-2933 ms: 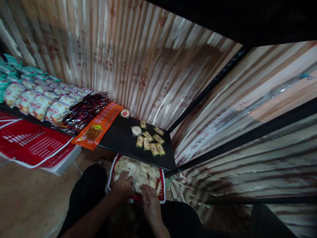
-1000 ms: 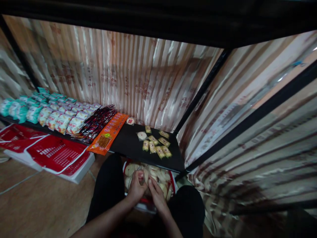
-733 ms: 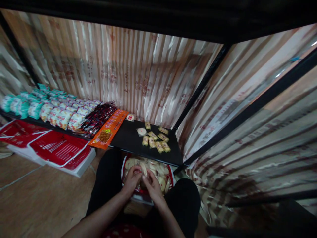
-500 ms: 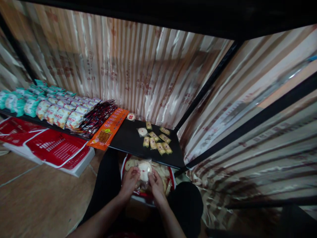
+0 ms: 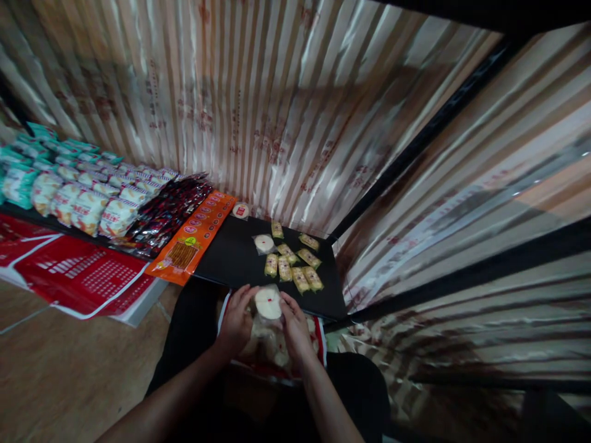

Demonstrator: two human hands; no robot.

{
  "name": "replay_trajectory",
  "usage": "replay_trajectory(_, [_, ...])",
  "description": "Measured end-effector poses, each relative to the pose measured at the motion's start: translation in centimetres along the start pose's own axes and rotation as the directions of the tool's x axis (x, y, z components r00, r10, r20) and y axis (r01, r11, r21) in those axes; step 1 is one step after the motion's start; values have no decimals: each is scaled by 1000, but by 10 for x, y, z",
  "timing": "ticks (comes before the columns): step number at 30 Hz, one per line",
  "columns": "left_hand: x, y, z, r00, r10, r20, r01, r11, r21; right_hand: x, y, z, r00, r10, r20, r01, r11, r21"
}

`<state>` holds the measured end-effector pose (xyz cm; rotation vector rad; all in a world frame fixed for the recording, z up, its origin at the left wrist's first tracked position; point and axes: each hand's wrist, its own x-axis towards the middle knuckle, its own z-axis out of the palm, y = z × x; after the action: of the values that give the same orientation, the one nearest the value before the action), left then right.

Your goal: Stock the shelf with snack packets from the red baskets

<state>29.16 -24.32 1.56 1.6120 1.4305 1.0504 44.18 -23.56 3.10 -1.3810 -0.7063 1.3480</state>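
A round, white, flat cake in a clear wrapper (image 5: pixel 268 301), with a small red mark at its middle, is held up between my two hands. My left hand (image 5: pixel 237 321) has its fingers closed on the left edge. On the opposite edge, my right hand (image 5: pixel 295 323) pinches the wrapper with thumb and fingers. Below them sits an opened bag (image 5: pixel 319 341) with a red and white border, filled with more pale round wrapped cakes. Just beyond my hands, a similar white wrapped cake (image 5: pixel 264 243) lies on the black shelf (image 5: pixel 226 246).
Several small yellow wrapped snacks (image 5: pixel 285 268) lie on the shelf, with a red-printed round packet (image 5: pixel 240 211) at the back. Leftward are an orange packet (image 5: pixel 194 237), dark packets (image 5: pixel 168 209) and white packets (image 5: pixel 85 206). Red bags (image 5: pixel 87 277) lie beneath. A slanting black post (image 5: pixel 415 138) stands right.
My hands have lifted the wrapped cake slightly toward the shelf edge, and its round face now shows more fully. The view has shifted, moving the leftmost packets further left.
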Motion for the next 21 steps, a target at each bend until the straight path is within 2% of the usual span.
replay_trajectory(2, [4,1,-6,996,49,73,-57,992,111,2,-7,3,1000,19,22,-20,1000,22])
replay_trajectory(5, [12,1,-11,995,39,90,-50,991,124,3,-18,6,993,69,96,-71,997,17])
replay_trajectory(8, [22,-1,-14,999,4,52,-4,1000,-16,4,-29,9,970,163,181,-166,986,-1])
replay_trajectory(11, [34,-1,-19,987,-130,93,149,958,-244,6,-37,15,957,190,219,-194,981,-3])
replay_trajectory(14, [43,1,-27,965,-216,150,260,875,-409,10,-39,22,963,147,227,-141,989,-43])
replay_trajectory(17, [52,0,-33,958,-247,146,287,820,-495,19,-33,29,967,83,242,-45,986,-158])
replay_trajectory(21, [64,-8,-35,951,-286,118,303,782,-545,37,-24,37,971,-20,239,103,936,-338])
